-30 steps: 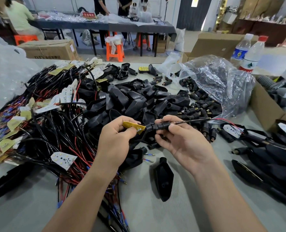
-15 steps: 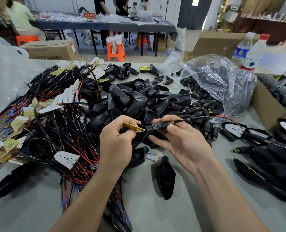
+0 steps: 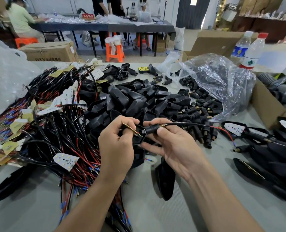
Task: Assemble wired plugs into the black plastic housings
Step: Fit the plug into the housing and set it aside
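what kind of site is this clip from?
Most likely a small assembly workshop: bulk piles of wire harnesses and black housings on the bench, a shipping carton behind, and other workers at a long table further back.

The left hand [image 3: 116, 146] grips a black housing [image 3: 139, 139]; the right hand [image 3: 177, 146] pinches a wired plug [image 3: 153, 129] at its end, before a pile of housings [image 3: 130, 101].

housing [image 3: 138, 139] mostly hidden (edge shows), sign [image 3: 88, 15] perhaps unreadable
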Demonstrator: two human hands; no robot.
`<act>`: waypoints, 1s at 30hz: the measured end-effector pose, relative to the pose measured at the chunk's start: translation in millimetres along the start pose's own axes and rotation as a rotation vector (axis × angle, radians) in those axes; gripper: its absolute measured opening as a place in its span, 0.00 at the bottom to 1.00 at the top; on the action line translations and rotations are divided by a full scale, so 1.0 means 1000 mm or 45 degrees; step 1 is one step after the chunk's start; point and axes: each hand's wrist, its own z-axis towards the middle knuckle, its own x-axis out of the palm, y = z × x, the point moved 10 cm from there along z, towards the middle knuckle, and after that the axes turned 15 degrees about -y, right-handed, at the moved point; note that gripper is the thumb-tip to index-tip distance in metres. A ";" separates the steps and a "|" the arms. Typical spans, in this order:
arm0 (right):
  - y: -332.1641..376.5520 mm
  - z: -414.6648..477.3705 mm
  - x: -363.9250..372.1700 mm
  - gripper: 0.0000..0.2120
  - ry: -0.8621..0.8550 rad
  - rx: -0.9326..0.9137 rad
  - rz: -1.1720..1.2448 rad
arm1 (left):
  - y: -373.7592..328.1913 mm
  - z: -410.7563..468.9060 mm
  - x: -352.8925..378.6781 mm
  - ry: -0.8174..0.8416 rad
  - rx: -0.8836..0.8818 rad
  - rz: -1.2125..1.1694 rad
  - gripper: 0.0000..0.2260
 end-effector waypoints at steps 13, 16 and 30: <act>0.024 0.011 -0.034 0.14 -0.368 -0.250 -0.001 | 0.022 0.018 -0.015 -0.076 -0.205 0.132 0.07; 0.025 0.010 -0.034 0.15 -0.372 -0.249 0.047 | 0.022 0.019 -0.010 -0.009 -0.160 0.246 0.05; 0.021 0.007 -0.031 0.09 -0.371 -0.189 0.069 | 0.042 0.013 0.006 0.163 -0.304 0.170 0.08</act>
